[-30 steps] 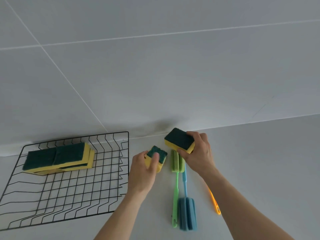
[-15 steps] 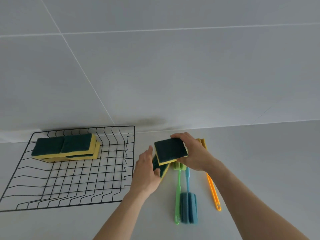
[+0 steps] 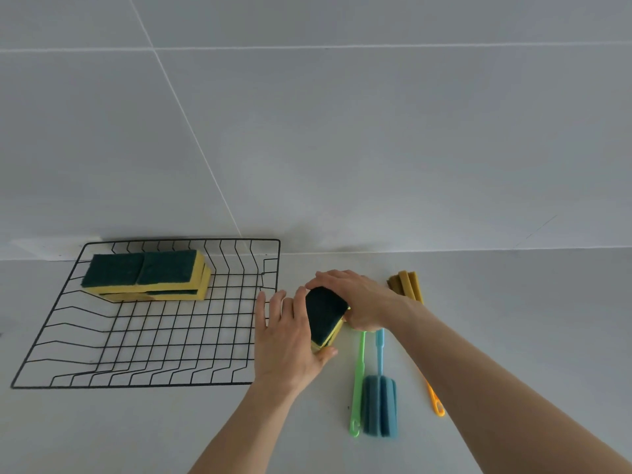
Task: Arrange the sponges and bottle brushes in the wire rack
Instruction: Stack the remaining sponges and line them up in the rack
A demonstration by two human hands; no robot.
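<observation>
L hand (image 3: 290, 340) & R hand (image 3: 359, 299), both grips clamped on sponge stack (image 3: 323, 318)

Before you: one pale grey table (image 3: 513, 302), smooth and matte. Behind it, one wall (image 3: 376, 131) of large light grey tiles with thin white grout lines (image 3: 191, 131).

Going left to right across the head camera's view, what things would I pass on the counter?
Wire rack holding stacked sponges → left hand → held sponges → green brush → blue brush → orange brush.
</observation>
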